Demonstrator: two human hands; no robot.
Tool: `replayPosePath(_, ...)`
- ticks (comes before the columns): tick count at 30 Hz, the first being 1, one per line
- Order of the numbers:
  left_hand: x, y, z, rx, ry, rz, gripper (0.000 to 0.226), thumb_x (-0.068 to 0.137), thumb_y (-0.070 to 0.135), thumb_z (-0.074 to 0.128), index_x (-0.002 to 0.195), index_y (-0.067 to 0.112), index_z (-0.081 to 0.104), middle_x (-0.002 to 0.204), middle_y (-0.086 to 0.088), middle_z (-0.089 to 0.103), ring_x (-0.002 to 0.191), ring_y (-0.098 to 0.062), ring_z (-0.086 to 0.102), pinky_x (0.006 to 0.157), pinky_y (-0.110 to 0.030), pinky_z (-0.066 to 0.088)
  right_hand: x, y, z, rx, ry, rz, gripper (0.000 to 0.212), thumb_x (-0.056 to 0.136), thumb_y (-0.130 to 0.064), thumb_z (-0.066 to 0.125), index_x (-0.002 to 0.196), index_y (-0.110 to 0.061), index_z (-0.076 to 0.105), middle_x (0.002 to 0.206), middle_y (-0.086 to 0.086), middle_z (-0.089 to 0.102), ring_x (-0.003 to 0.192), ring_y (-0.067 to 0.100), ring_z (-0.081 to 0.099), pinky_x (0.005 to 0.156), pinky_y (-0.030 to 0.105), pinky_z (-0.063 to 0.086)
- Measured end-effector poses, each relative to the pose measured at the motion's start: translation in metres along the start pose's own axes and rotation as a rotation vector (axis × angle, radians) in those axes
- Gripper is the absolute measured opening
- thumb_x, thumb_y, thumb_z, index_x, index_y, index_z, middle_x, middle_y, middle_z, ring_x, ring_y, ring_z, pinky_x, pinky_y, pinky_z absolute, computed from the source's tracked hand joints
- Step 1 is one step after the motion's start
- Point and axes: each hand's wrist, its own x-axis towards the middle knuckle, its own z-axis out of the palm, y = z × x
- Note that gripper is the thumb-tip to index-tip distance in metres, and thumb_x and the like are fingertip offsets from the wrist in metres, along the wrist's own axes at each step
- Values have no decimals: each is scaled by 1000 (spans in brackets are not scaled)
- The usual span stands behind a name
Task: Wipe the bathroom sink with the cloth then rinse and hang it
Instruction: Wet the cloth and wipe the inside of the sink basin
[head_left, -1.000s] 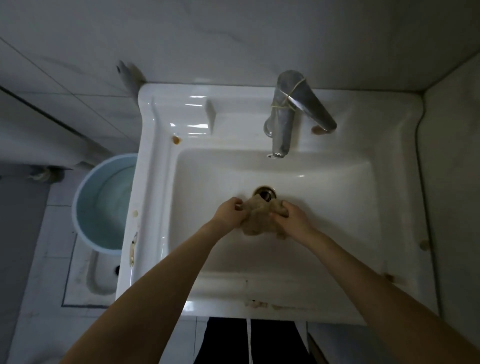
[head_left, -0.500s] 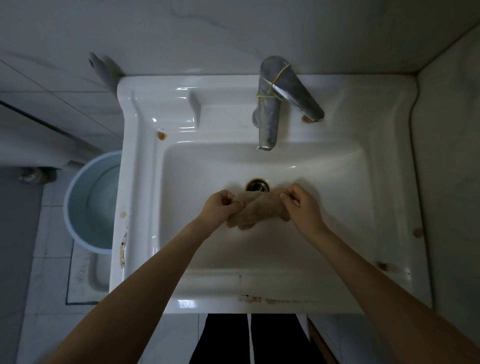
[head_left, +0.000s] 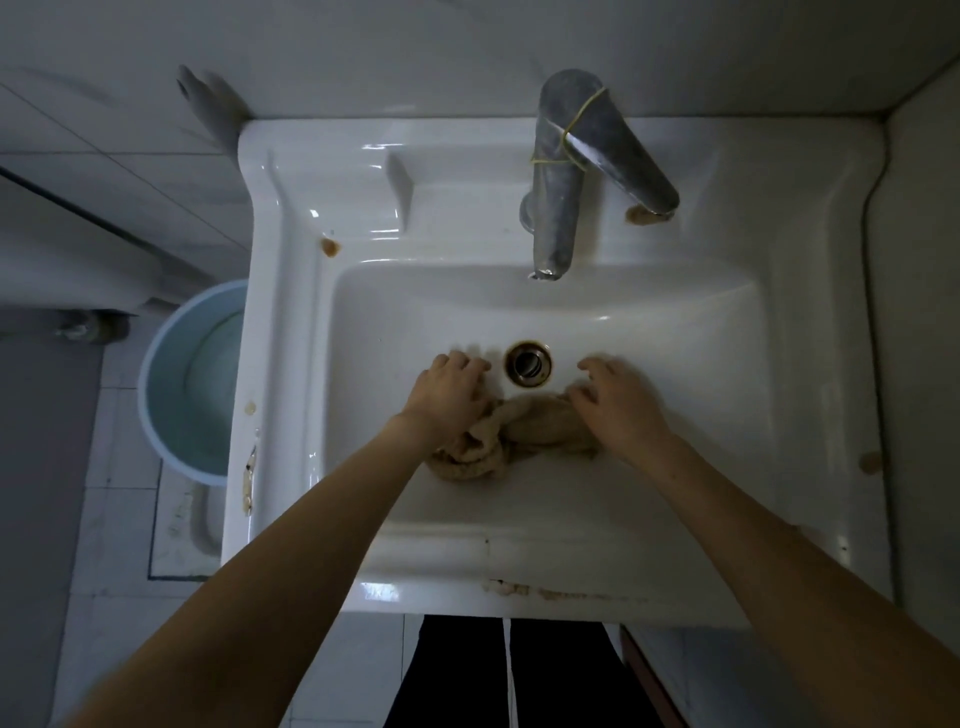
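A beige cloth (head_left: 524, 434) lies bunched on the floor of the white sink (head_left: 727, 364), just in front of the metal drain (head_left: 529, 362). My left hand (head_left: 447, 395) lies flat over the cloth's left end, fingers stretched toward the drain. Over the cloth's right end rests my right hand (head_left: 615, 400), its fingers spread and straight. Neither hand curls round the cloth. The parts of the cloth under both palms are hidden.
A metal tap (head_left: 558, 208) with a yellow rubber band and a long lever stands at the sink's back; no water runs from it. A light blue bucket (head_left: 192, 379) sits on the tiled floor to the left. Tiled walls close in behind and at the right.
Both hands held the cloth bunched between them above the drain; they have since let it down onto the basin floor and flattened out over its two ends, moving apart.
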Motion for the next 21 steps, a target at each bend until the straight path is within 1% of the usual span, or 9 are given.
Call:
replayPosePath(2,4,-2,2,112,-52,39,48,90,30,54,134,13,45,129,-13,46,118,-33,42,95,-40,39,6,-4,3,-42,-69,-111,37,92,-27,59,125,-10,59,125,11,60,115,29,52,97,35,39)
replayPosePath(6,4,-4,2,-40,-116,22,28,86,23,60,108,5,58,112,-14,57,103,-28,53,80,-30,40,6,-12,1,-65,-370,-113,36,80,-31,70,110,-16,60,99,4,60,91,24,57,74,31,44)
replayPosePath(8,1,-7,-2,-90,-115,30,22,85,26,64,96,7,61,103,-12,54,95,-24,48,75,-28,34,3,-14,-4,-43,-456,-78,17,78,-26,70,89,-19,58,83,-1,54,83,23,55,62,28,39)
replayPosePath(9,-3,-10,-4,-106,-97,42,21,84,29,64,91,9,61,100,-11,49,94,-23,43,77,-28,33,1,-14,-6,-43,-473,-81,14,78,-24,68,77,-21,54,76,-3,50,80,23,53,58,28,36)
replayPosePath(11,-10,-14,-7,-229,-73,40,21,84,32,62,77,13,56,91,-4,43,89,-22,39,76,-30,33,-5,-15,-8,-7,-442,-105,21,77,-32,64,71,-17,50,76,1,47,79,25,50,59,30,33)
replayPosePath(14,-22,-11,-17,-630,-139,-57,24,88,22,59,71,11,47,73,-4,46,71,-19,45,64,-29,35,-13,-26,-19,437,-375,15,32,90,-38,55,84,-8,65,91,14,61,84,24,59,72,33,45)
replayPosePath(16,-26,-9,-23,-694,-131,-59,26,90,22,60,76,4,49,68,-4,46,65,-15,43,61,-28,35,-15,-28,-22,675,-391,129,28,98,-34,50,90,-18,70,91,5,70,78,11,66,66,21,50)
replayPosePath(19,-30,-7,-28,-658,-75,-38,20,88,25,64,81,7,59,71,-6,57,66,-17,51,64,-29,42,-13,-21,-17,537,-366,-5,13,94,-26,59,82,-25,63,81,1,64,72,9,58,67,25,43)
replayPosePath(21,-32,-7,-31,-678,-65,-41,16,85,27,68,81,12,64,76,-11,65,69,-19,58,66,-31,48,-13,-19,-20,410,-410,-61,10,86,-24,70,87,-29,62,83,2,64,75,14,57,69,27,44)
